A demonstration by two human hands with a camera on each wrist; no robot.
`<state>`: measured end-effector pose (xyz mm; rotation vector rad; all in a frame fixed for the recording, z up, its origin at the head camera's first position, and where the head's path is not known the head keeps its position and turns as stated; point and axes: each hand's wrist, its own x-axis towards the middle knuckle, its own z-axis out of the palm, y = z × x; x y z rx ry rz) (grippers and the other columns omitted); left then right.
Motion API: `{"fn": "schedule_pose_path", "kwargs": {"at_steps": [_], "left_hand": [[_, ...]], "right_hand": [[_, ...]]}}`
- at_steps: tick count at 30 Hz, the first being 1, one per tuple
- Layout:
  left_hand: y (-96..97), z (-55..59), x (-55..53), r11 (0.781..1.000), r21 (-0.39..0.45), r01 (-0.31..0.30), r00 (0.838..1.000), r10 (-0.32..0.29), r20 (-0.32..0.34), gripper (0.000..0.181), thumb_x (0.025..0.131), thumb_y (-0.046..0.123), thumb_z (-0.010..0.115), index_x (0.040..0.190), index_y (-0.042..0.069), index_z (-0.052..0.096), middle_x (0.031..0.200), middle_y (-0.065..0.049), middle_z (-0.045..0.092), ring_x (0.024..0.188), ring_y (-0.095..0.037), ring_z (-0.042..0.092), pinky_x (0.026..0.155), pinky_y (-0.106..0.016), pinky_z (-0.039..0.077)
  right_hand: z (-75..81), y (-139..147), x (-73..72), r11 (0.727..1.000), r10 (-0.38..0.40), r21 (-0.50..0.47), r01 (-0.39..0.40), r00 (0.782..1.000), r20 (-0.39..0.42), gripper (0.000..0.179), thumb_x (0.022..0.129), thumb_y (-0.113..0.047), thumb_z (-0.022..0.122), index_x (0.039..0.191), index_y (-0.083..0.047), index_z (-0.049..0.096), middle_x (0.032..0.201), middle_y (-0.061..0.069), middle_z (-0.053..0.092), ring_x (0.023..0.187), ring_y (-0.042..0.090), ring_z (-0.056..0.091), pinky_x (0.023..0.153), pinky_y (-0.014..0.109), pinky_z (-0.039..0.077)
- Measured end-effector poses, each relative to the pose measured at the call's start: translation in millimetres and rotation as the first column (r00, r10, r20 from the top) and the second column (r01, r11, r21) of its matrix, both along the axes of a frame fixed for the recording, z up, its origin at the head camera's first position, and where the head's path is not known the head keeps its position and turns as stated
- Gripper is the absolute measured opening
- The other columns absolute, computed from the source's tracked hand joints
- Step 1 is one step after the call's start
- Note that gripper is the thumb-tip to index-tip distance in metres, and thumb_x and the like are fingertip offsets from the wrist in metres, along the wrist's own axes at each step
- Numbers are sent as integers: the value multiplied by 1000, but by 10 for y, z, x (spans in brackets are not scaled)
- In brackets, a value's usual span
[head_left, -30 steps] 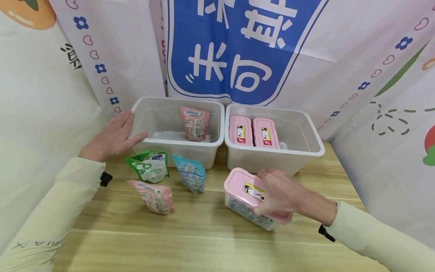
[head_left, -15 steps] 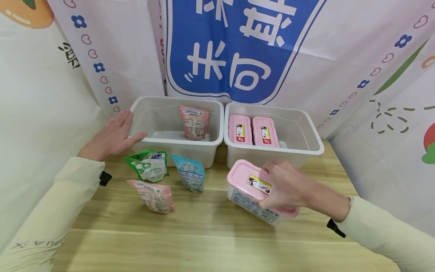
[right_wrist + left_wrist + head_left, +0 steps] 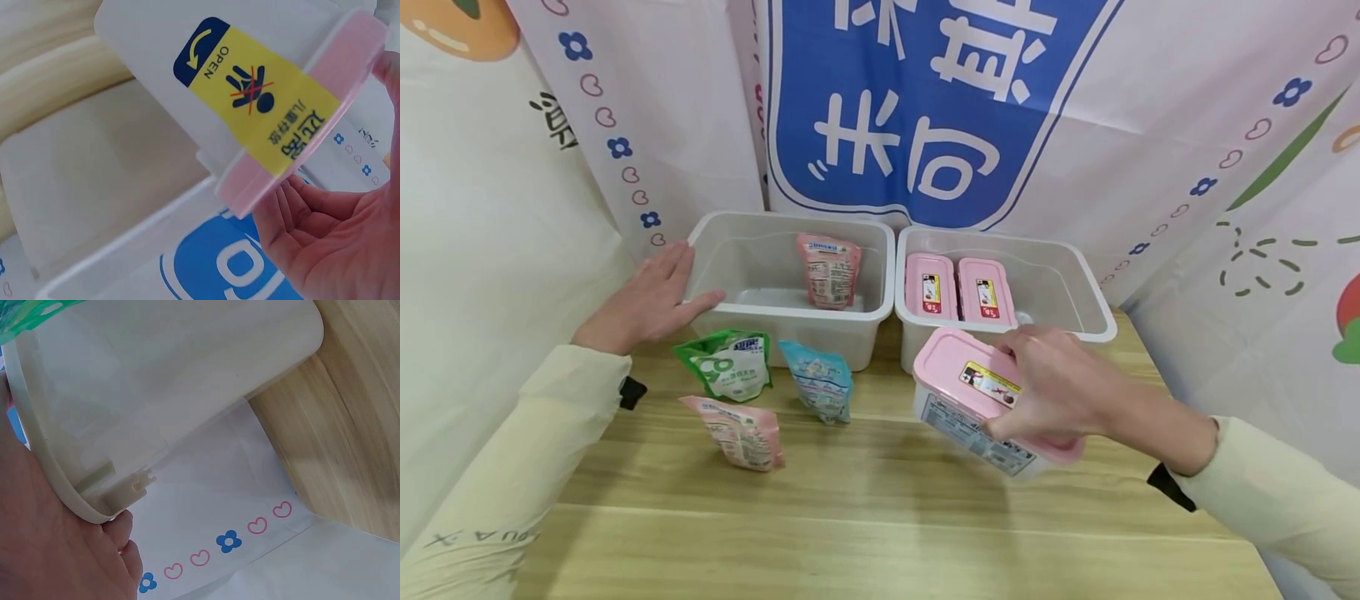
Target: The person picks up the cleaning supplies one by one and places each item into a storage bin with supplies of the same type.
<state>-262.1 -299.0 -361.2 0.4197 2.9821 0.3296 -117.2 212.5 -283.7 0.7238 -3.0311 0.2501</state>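
My right hand point(image 3: 1060, 387) grips a white plastic box with a pink lid point(image 3: 966, 358) from above, across its lid. The box is tilted, lifted off the table in front of the right bin point(image 3: 1045, 333). In the right wrist view, a yellow label marked OPEN crosses the box's end point(image 3: 250, 94). My left hand point(image 3: 647, 300) rests on the left corner of the left bin point(image 3: 790, 333), fingers along its rim and thumb over the front edge. Near it on the table stand a green pouch point(image 3: 730, 367), a blue pouch point(image 3: 820, 383) and a pink pouch point(image 3: 741, 435).
Inside the left bin stands another pink pouch point(image 3: 831, 271). Two more pink-lidded boxes point(image 3: 932, 287) sit side by side in the left part of the right bin. Both bins stand against a printed cloth backdrop point(image 3: 1045, 158) at the back of the wooden table point(image 3: 850, 533).
My right hand has raised the pink-lidded box off the table and moved it slightly right and toward the right bin. The left hand and the pouches have stayed in place.
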Motion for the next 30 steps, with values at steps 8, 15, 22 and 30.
{"fn": "schedule_pose_path", "kwargs": {"at_steps": [8,15,22,30], "left_hand": [[-2,-6,-12,1000,-4,-1,1000,1,0,103,105,70,33,166,-1,-10,175,-26,-14,163,-49,-6,131,-69,1],[11,8,-10,1000,4,1,1000,-1,3,103,106,69,33,166,-1,-11,174,-26,-16,163,-49,-7,131,-68,0],[-1,5,-7,1000,9,5,1000,-5,4,102,106,69,33,166,-2,-11,174,-27,-15,163,-50,-6,131,-69,0],[-2,-9,-13,1000,1,-5,1000,5,-4,103,105,70,33,166,-1,-10,175,-26,-16,163,-49,-6,131,-68,1]], "right_hand": [[262,27,-30,1000,-28,9,27,998,54,60,68,-49,89,104,-6,66,80,-1,62,63,9,57,52,24,46],[456,51,-81,998,-57,12,56,995,76,57,70,-49,90,103,-8,69,82,0,69,61,9,62,50,24,51],[624,74,-188,995,-90,51,87,994,63,63,71,-54,89,109,-7,70,85,3,72,61,13,64,51,25,52],[706,141,-290,991,-122,57,120,992,31,67,71,-57,89,110,-5,72,92,7,73,68,16,65,55,27,53]]}}
